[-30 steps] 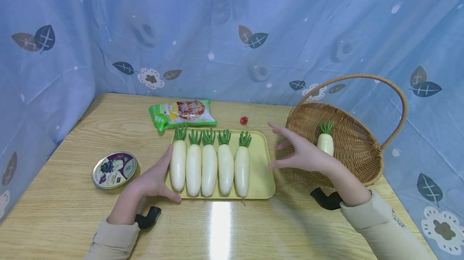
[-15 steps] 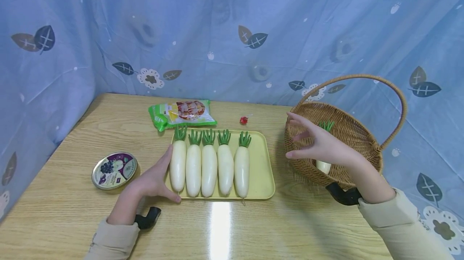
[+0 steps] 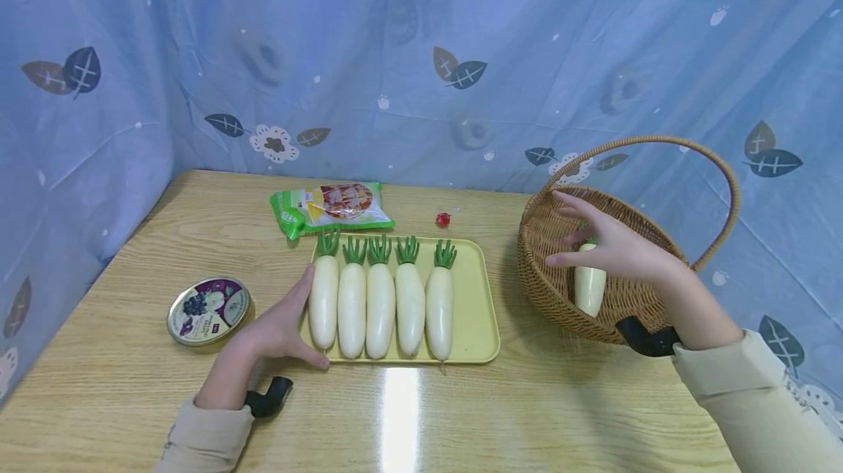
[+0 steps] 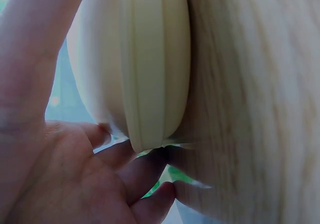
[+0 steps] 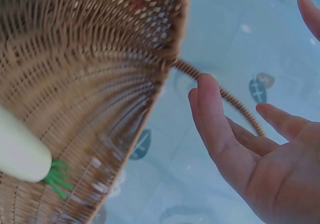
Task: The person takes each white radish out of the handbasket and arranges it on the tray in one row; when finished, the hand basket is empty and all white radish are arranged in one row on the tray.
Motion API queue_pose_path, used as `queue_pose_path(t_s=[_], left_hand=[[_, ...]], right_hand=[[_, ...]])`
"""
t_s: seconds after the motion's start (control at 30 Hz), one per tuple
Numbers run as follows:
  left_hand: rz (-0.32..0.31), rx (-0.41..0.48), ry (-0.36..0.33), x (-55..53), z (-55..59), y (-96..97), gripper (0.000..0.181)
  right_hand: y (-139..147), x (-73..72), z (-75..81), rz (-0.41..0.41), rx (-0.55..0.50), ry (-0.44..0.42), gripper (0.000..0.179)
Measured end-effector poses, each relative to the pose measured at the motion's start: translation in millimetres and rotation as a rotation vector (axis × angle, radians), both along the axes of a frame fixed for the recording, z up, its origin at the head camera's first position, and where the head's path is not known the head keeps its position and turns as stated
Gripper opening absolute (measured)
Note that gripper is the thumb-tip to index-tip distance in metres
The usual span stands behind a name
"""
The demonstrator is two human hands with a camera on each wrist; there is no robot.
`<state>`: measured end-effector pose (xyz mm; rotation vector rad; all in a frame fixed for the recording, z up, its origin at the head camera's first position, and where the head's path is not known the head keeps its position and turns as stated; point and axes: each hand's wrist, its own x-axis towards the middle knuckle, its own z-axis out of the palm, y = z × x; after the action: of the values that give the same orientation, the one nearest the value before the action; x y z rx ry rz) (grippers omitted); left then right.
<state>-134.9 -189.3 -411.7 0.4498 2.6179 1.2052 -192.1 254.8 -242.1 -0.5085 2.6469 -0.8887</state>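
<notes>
Several white daikon radishes with short green tops stand side by side on a pale yellow tray [image 3: 476, 308]; the leftmost radish [image 3: 324, 304] lies beside my left hand [image 3: 279, 323]. That hand rests against the tray's left side, thumb at the near corner and fingers spread along the edge. In the left wrist view the fingertips reach the tray wall [image 4: 150, 74]. My right hand [image 3: 609, 244] hovers over the wicker basket [image 3: 543, 286], fingers apart and holding nothing. Inside the basket lies one daikon radish [image 3: 589, 288], its green top partly hidden behind the hand.
A round tin [image 3: 209, 310] with a fruit label sits left of the tray. Behind the tray lie a green snack packet [image 3: 342, 206] and a small red wrapped candy [image 3: 443, 219]. The basket's tall handle [image 3: 658, 138] arches up at the right, before a blue curtain [image 3: 395, 92].
My right hand has moved rightward from beside the tray to over the basket, fingers still apart. The radish in the basket now shows its lower body. My left hand has stayed put.
</notes>
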Motion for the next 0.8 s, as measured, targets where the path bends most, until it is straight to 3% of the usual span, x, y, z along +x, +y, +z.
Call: queue_pose_path(t_s=[0.3, 0.8], left_hand=[[-0.001, 0.008, 0.002, 0.2, 0.1, 0.9, 0.150], [-0.003, 0.010, 0.004, 0.2, -0.3, -0.5, 0.150]], right_hand=[[18, -19.4, -3.8, -0.012, 0.007, -0.050, 0.093], [49, -47.6, -17.4, -0.101, 0.051, -0.128, 0.092]])
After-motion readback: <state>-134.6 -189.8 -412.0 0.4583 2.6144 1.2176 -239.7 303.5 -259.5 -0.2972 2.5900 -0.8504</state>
